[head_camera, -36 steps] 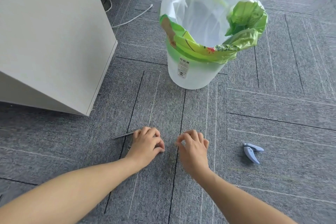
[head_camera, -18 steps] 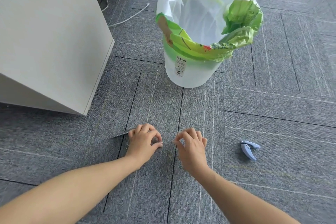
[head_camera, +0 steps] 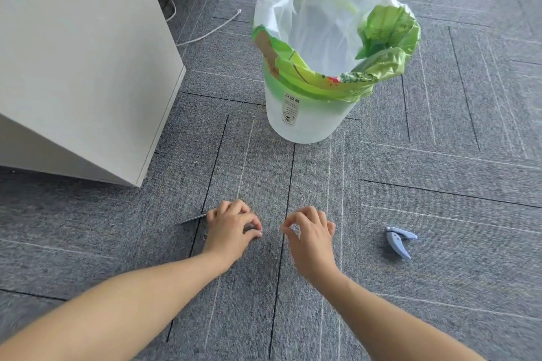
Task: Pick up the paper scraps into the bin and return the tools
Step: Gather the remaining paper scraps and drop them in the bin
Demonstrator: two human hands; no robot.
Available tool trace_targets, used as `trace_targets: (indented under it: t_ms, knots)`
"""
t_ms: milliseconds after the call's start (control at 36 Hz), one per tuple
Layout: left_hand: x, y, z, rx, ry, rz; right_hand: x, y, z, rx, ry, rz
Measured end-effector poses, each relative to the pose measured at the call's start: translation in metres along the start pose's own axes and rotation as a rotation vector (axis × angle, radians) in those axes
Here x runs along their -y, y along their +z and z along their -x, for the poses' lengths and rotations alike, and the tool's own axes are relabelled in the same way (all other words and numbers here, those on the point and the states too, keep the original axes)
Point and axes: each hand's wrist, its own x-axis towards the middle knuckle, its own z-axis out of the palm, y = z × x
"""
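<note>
- The left hand (head_camera: 231,231) lies low on the grey carpet (head_camera: 440,184), its fingers curled round a thin metal tool (head_camera: 193,217). Only the tool's silver pointed tip shows, sticking out to the left.
- The right hand (head_camera: 311,236) is just beside it, thumb and forefinger drawn together; whether they pinch anything is too small to tell.
- A small pale-blue tool (head_camera: 399,241) with splayed handles lies on the carpet, well to the right.
- The white bin (head_camera: 302,123) stands beyond the hands, with green wrapping draped over its rim.

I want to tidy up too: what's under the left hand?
A thin metal tip pokes out from under the left hand. The hand covers the rest of it.
</note>
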Motion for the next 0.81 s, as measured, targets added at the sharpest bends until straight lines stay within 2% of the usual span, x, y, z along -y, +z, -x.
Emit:
trace_targets:
  t_ms: [167,417,528,611,806]
  knots:
    - [-0.001,-0.001,0.003,-0.044,-0.038,0.032,-0.005,-0.006,0.004,-0.039,0.013,-0.001]
    - [-0.008,-0.004,0.004,0.059,0.042,-0.107,-0.003,-0.023,0.009,-0.07,0.029,0.003]
    - [-0.013,-0.014,0.001,0.078,0.025,-0.081,0.001,-0.034,0.007,-0.095,0.024,-0.008]
    - [-0.019,-0.03,-0.001,-0.011,0.009,0.018,0.004,-0.049,0.0,-0.142,0.04,-0.045]
    - [-0.043,-0.083,-0.015,-0.247,0.11,0.194,0.033,-0.08,-0.025,-0.289,0.003,-0.132]
